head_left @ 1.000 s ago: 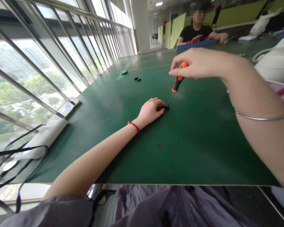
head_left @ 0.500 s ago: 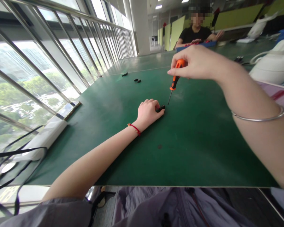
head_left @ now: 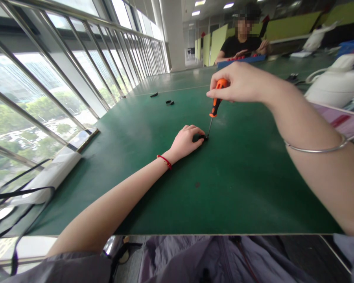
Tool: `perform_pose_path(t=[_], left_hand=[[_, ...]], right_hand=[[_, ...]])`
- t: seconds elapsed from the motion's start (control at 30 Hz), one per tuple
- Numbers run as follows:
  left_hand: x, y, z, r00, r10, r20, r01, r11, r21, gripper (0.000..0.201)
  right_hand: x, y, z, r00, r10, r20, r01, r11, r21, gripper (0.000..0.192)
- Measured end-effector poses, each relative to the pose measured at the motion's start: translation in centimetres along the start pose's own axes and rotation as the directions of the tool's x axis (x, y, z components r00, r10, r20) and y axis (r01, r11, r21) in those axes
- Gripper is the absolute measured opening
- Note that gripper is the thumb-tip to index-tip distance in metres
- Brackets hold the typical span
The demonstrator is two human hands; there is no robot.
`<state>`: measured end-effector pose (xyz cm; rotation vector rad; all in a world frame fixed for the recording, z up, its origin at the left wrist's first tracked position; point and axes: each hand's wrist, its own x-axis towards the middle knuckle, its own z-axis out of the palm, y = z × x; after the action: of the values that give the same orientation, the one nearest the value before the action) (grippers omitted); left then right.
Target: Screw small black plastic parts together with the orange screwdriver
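**A:** Screwdriver tip on target: the small black plastic part (head_left: pixel 199 137) lies on the green table mat (head_left: pixel 238 177), pinned under the curled fingers of the left hand (head_left: pixel 186 142). The right hand (head_left: pixel 238 83) pinches the orange-and-black-handled screwdriver (head_left: pixel 215 106) near its top, blade slanting down to the part's right end.

**B:** How far along does it look?

**A:** Mid-job, by my reading. The tip appears seated, but the part is too small to tell whether any fastener is in or out. Three more small black pieces (head_left: pixel 168 101) lie untouched farther up the mat.

**B:** And against half a second ago?

**A:** Then the blade hung just clear of the part; now it meets it. The left hand has kept its hold. Across the table, a person in a black top (head_left: pixel 242 43) works at a blue tray (head_left: pixel 242 59).
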<state>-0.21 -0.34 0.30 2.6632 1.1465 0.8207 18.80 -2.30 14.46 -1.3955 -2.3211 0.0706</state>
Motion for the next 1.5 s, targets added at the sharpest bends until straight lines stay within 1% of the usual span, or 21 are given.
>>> perform_pose_path(t=[0.13,0.2,0.47,0.6,0.73,0.8,0.9,1.0,1.07,1.13,1.17,1.23,1.37,1.4,1.5], left_hand=[[0.0,0.0,0.0,0.999,-0.034,-0.011,0.034,0.999,0.003,0.016],[0.0,0.1,0.0,0.999,-0.041,-0.011,0.041,0.999,-0.001,0.015],[-0.1,0.1,0.0,0.999,-0.044,-0.014,0.043,0.999,-0.011,0.014],[0.0,0.1,0.0,0.999,-0.042,-0.018,0.042,0.999,-0.016,0.014],[0.0,0.0,0.0,0.999,-0.051,-0.006,0.051,0.998,-0.046,0.014],[0.1,-0.1,0.1,0.998,-0.059,-0.002,0.059,0.995,-0.081,0.015],[0.1,-0.3,0.1,0.997,-0.077,0.0,0.077,0.988,-0.132,0.016],[0.2,-0.4,0.1,0.996,-0.088,-0.003,0.087,0.983,-0.163,0.015],[0.2,-0.5,0.1,0.996,-0.093,-0.004,0.091,0.981,-0.174,0.015],[0.3,-0.5,0.1,0.995,-0.098,-0.005,0.096,0.98,-0.177,0.015],[0.3,-0.5,0.1,0.995,-0.101,-0.005,0.098,0.979,-0.176,0.015],[0.3,-0.5,0.1,0.995,-0.104,-0.007,0.101,0.979,-0.176,0.016],[0.3,-0.5,0.1,0.995,-0.102,-0.015,0.098,0.978,-0.183,0.016],[0.2,-0.4,0.1,0.995,-0.101,-0.015,0.097,0.979,-0.18,0.016],[0.2,-0.4,0.1,0.995,-0.099,-0.01,0.096,0.983,-0.159,0.017]], right_hand=[[0.0,-0.2,-0.1,1.0,-0.003,0.024,0.003,1.0,-0.001,0.025],[0.0,-0.3,-0.1,1.0,-0.003,0.016,0.003,1.0,-0.008,0.025],[0.3,0.1,0.4,1.0,-0.018,-0.013,0.018,1.0,0.004,0.023],[0.6,0.5,0.6,1.0,-0.011,-0.001,0.011,1.0,-0.003,0.024],[0.9,0.7,0.9,0.997,-0.063,-0.04,0.062,0.998,-0.011,0.018],[1.0,0.7,1.0,0.995,-0.081,-0.054,0.081,0.997,0.003,0.022],[0.7,0.5,0.8,0.999,-0.037,0.001,0.037,0.998,0.052,0.023],[0.1,0.1,0.4,0.998,-0.014,0.065,0.008,0.996,0.084,0.032],[0.0,-0.1,0.2,0.997,-0.029,0.065,0.024,0.997,0.078,0.028],[0.1,0.0,0.2,0.998,-0.055,0.033,0.053,0.996,0.067,0.018],[0.1,0.0,0.3,0.998,-0.068,0.012,0.068,0.996,0.057,0.017],[0.3,0.1,0.4,0.997,-0.083,-0.002,0.083,0.996,0.043,0.019],[0.2,0.2,0.5,0.998,-0.035,0.059,0.033,0.999,0.034,0.033],[0.2,0.2,0.4,0.997,-0.033,0.063,0.031,0.999,0.032,0.034],[0.4,0.3,0.5,0.997,-0.068,0.024,0.067,0.998,0.015,0.02]])
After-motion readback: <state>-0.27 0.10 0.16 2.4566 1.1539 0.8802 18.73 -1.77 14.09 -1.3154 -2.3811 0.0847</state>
